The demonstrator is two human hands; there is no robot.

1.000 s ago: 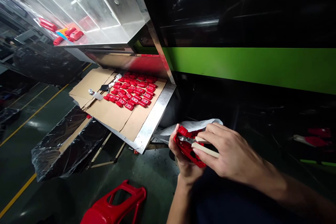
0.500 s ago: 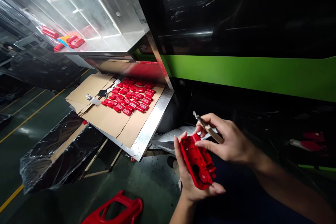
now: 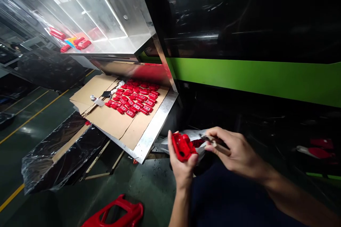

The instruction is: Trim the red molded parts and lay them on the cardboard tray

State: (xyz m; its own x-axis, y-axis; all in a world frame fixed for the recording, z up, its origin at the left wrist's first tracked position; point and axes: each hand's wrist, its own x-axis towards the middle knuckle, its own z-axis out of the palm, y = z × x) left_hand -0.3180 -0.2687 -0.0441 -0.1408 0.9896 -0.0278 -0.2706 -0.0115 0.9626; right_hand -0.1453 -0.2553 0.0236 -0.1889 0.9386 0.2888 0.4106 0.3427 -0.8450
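My left hand (image 3: 182, 172) grips a red plastic housing (image 3: 183, 148), its hollow, ribbed side facing up. To the right of it, my right hand (image 3: 234, 149) is closed around a knife-like tool (image 3: 220, 148) with a light wrapped handle; its dark tip points left, towards the housing. The tip is blurred, so its exact shape is unclear. A gap separates the tool from the housing. Behind both hands lies a whitish plastic bag (image 3: 162, 144), with dark red pieces (image 3: 197, 143) showing at its opening.
Many small red parts (image 3: 135, 99) lie on a cardboard-covered metal table (image 3: 157, 127). Above is a metal shelf (image 3: 117, 44) with more red pieces. A big red frame (image 3: 117, 212) rests on the floor. A black-wrapped box (image 3: 66, 149) stands left, a green-and-black machine (image 3: 239, 74) behind.
My left hand has moved up and left with the red housing, tilting it. My right hand has shifted slightly right and down, drawing the tool away from the housing.
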